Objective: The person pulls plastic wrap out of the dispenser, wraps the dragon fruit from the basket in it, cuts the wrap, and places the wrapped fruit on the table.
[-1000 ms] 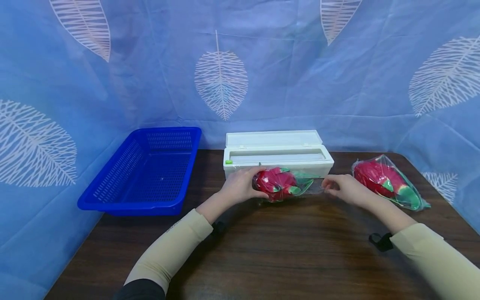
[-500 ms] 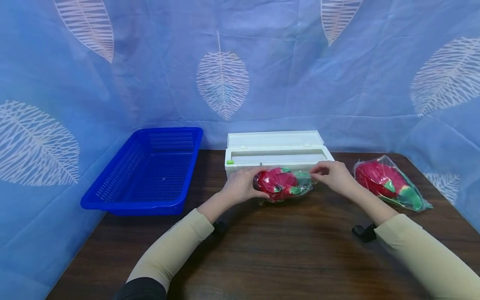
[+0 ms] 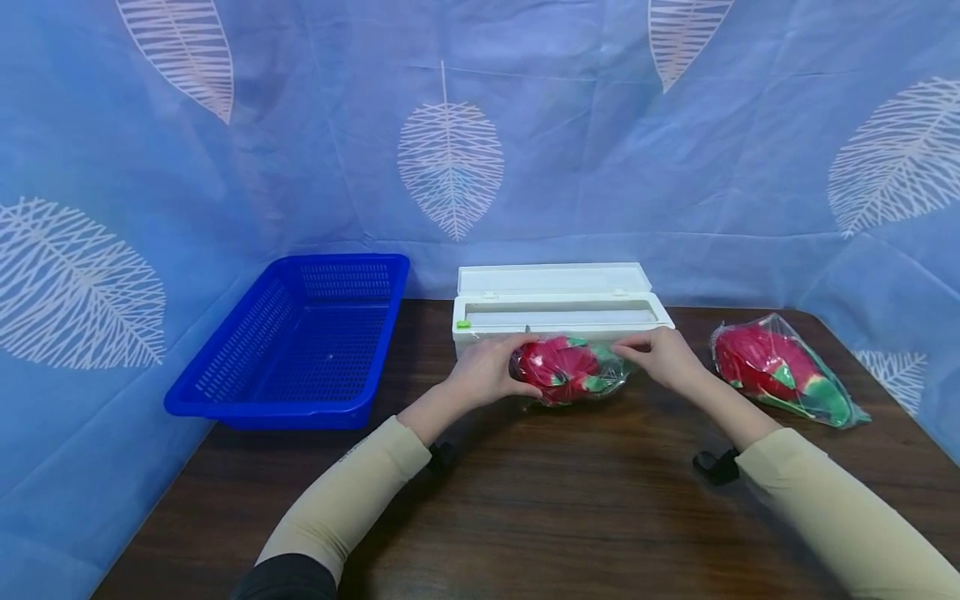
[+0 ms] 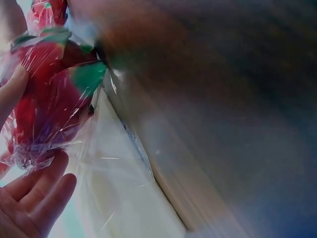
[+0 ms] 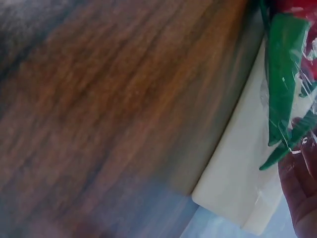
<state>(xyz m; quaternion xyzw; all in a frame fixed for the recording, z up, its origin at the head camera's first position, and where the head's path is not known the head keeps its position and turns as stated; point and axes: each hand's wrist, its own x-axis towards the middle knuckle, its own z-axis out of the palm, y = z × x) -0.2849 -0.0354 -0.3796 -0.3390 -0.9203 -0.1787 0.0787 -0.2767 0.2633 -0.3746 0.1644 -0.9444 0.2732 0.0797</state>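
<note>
A red dragon fruit [image 3: 558, 367] with green tips, wrapped in clear cling film, is held just above or on the table in front of a white box. My left hand [image 3: 487, 368] grips its left end, thumb on the near side and fingers on the far side. In the left wrist view the film bunches at the held end of the fruit [image 4: 44, 99]. At the green-tipped end, my right hand [image 3: 663, 358] pinches the loose film. The right wrist view shows only some fingers [image 5: 299, 183] beside the long green tips [image 5: 285, 79].
The white cling film dispenser [image 3: 562, 312] stands behind the hands, its lid raised and a roll inside. A second wrapped dragon fruit [image 3: 783, 367] lies at the right on the brown table [image 3: 570, 500]. At the left is a blue basket [image 3: 277, 410].
My right hand has moved left, bringing the stretched film in against the fruit's green end. The left hand keeps its grip, nearly unmoved.
</note>
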